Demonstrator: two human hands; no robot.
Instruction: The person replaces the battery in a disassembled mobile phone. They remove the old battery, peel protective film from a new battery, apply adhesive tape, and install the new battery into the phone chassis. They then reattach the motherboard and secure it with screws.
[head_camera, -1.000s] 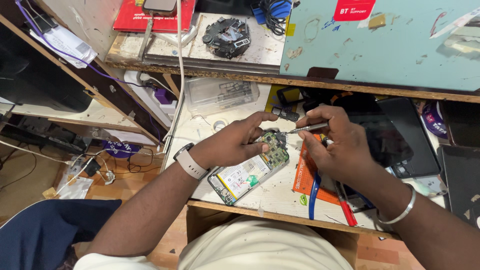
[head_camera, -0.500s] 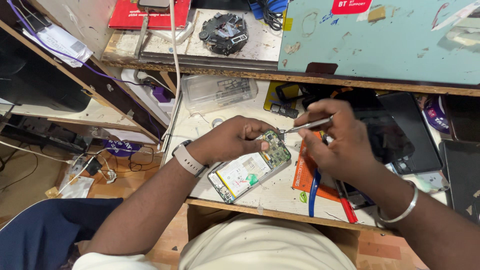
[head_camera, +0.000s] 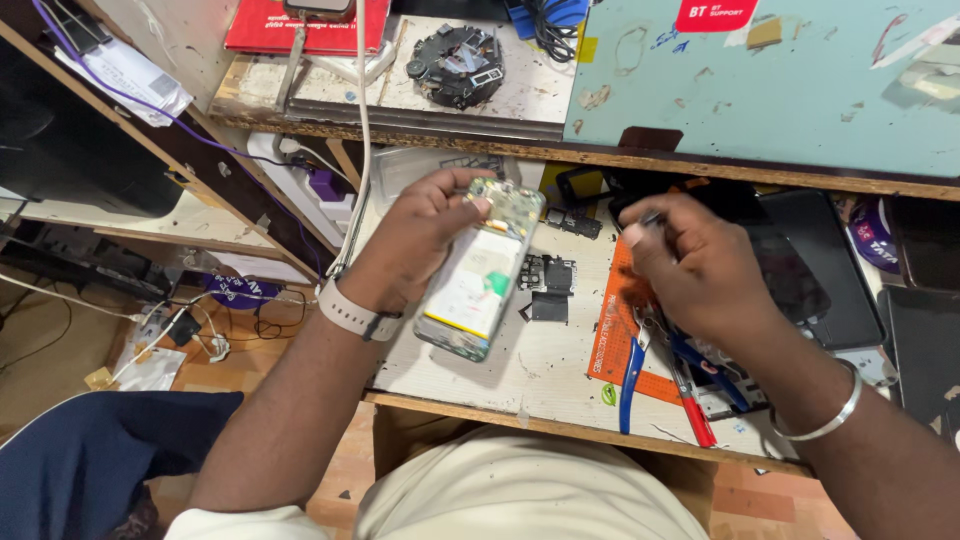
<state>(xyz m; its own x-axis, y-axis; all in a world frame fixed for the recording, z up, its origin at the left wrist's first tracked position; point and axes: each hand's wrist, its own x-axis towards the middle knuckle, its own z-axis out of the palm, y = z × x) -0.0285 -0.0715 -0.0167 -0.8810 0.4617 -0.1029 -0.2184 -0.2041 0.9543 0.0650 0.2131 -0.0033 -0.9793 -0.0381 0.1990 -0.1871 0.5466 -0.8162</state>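
Holding the opened phone (head_camera: 480, 280) in our left hand (head_camera: 425, 240), we have it tilted up off the counter (head_camera: 520, 385), fingers wrapped round its upper edge, battery and circuit board facing us. Our right hand (head_camera: 690, 265) is closed narrowly round a thin tool (head_camera: 648, 217), which sits just right of the phone and does not touch it. To do this well, we judge it best to grip the phone by its frame, keep our fingers off the board, and bring the tool tip in slowly. Nearer us, blue and red pliers (head_camera: 655, 375) lie on an orange mat (head_camera: 615, 335); small black parts (head_camera: 548, 285) lie between phone and mat. Farther back, a dark tablet (head_camera: 810, 265) rests below the shelf (head_camera: 400, 110). A second ago the phone lay flat on the counter with the tool on it; now it is lifted and the tool is apart.
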